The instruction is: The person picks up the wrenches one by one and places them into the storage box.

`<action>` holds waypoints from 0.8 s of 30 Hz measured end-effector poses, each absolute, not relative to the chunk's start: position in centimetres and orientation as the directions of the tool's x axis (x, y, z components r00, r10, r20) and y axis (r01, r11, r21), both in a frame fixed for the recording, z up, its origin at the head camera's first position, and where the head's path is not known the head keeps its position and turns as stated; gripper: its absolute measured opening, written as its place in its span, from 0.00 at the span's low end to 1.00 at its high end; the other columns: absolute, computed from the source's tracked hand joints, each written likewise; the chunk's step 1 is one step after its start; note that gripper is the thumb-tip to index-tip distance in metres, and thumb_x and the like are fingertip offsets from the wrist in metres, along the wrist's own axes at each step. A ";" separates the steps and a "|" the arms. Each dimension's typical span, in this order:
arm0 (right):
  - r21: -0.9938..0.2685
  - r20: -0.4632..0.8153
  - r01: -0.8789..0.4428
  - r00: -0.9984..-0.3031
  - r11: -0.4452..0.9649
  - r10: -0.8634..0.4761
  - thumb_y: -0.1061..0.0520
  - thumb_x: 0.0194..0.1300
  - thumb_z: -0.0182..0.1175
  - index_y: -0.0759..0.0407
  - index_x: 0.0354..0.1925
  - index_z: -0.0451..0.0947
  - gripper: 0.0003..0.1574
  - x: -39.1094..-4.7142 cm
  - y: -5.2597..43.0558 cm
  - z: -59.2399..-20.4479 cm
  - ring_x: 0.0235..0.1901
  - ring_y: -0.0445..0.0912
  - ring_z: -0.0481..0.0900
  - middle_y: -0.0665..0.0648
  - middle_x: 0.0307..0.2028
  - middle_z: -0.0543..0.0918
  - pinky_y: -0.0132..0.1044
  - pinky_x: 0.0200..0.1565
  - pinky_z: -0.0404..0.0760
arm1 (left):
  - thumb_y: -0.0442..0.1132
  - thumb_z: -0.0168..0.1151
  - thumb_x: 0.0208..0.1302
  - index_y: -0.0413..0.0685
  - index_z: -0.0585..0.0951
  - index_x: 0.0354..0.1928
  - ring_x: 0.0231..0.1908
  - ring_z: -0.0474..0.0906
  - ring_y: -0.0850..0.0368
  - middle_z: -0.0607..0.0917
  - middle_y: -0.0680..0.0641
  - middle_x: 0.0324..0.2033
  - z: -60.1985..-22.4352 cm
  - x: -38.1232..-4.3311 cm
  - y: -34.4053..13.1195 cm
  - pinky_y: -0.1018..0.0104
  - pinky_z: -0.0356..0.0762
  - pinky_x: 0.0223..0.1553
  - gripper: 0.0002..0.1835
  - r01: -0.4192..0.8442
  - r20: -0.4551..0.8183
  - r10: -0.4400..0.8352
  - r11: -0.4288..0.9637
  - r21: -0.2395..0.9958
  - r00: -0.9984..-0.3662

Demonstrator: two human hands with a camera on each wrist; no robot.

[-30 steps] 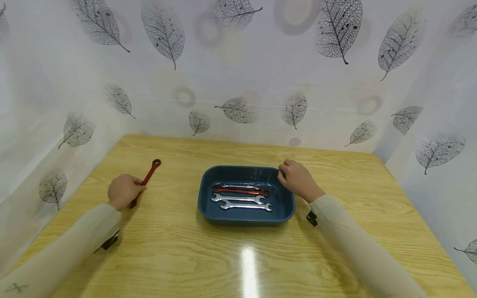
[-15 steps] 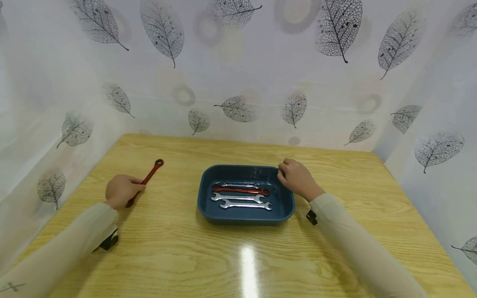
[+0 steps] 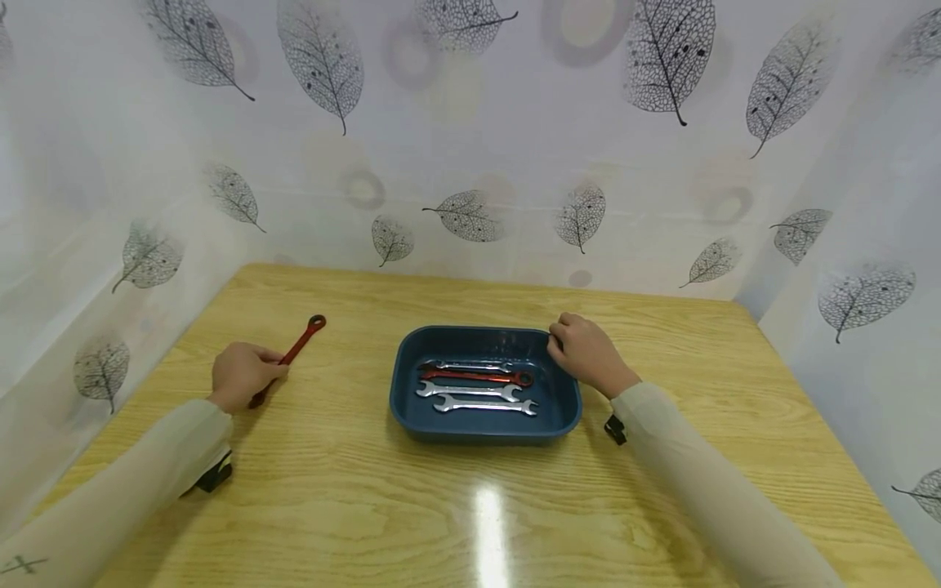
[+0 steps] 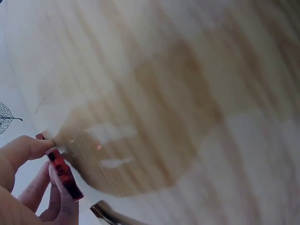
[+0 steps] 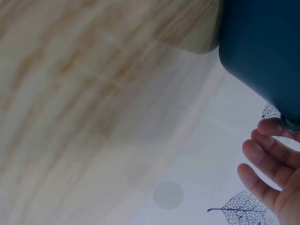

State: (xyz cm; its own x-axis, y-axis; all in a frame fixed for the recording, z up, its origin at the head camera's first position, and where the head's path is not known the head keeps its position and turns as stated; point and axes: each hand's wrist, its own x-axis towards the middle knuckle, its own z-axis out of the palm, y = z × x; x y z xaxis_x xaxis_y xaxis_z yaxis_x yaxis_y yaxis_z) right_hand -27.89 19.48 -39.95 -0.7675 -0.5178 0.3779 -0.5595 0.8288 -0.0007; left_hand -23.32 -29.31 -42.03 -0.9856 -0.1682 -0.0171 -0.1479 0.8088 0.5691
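Observation:
My left hand (image 3: 243, 377) pinches a red wrench (image 3: 300, 343) between thumb and fingers, at the left side of the table. Its ring end points away to the upper right, while the lower end shows just below the hand. In the left wrist view the same wrench (image 4: 64, 174) is seen close up, partly covered by the fingers. My right hand (image 3: 588, 353) grips the far right corner of a dark blue tray (image 3: 485, 439). Lying side by side in the tray are a red wrench (image 3: 476, 376) and three silver wrenches (image 3: 470, 393).
The wood-grain table (image 3: 353, 506) has a bright light reflection near its front. A white curtain (image 3: 515, 147) printed with dark leaves stands behind the table and along both sides. Black camera straps (image 3: 215, 474) sit under the sleeves.
The ring end of the red wrench in my left hand has swung slightly to the right. My left hand has barely shifted. The right hand and the tray look the same.

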 end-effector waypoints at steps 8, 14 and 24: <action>0.002 0.382 -0.559 -0.766 0.829 -0.517 0.60 0.62 0.53 0.62 0.25 0.77 0.11 -27.9 19.5 -40.0 0.20 0.45 0.66 0.55 0.22 0.71 0.38 0.26 0.70 | 0.39 0.64 0.55 0.33 0.84 0.41 0.20 0.76 0.61 0.87 0.37 0.32 -41.8 -23.4 -29.2 0.66 0.73 0.19 0.16 -0.155 -0.025 -0.176 0.780 0.607 -0.984; -0.002 0.381 -0.561 -0.766 0.828 -0.518 0.60 0.62 0.53 0.61 0.24 0.76 0.11 -27.9 19.5 -40.0 0.20 0.44 0.65 0.55 0.21 0.71 0.37 0.26 0.69 | 0.38 0.64 0.54 0.34 0.84 0.41 0.23 0.76 0.61 0.87 0.37 0.33 -41.7 -23.4 -29.2 0.67 0.72 0.23 0.15 -0.147 -0.013 -0.175 0.779 0.609 -0.984; -0.002 0.374 -0.558 -0.770 0.830 -0.516 0.60 0.62 0.54 0.62 0.25 0.77 0.11 -27.9 19.4 -39.9 0.20 0.45 0.66 0.55 0.21 0.71 0.37 0.26 0.70 | 0.37 0.65 0.52 0.34 0.85 0.38 0.24 0.74 0.61 0.87 0.39 0.32 -41.9 -23.5 -29.3 0.69 0.68 0.23 0.14 -0.118 0.060 -0.193 0.788 0.604 -0.979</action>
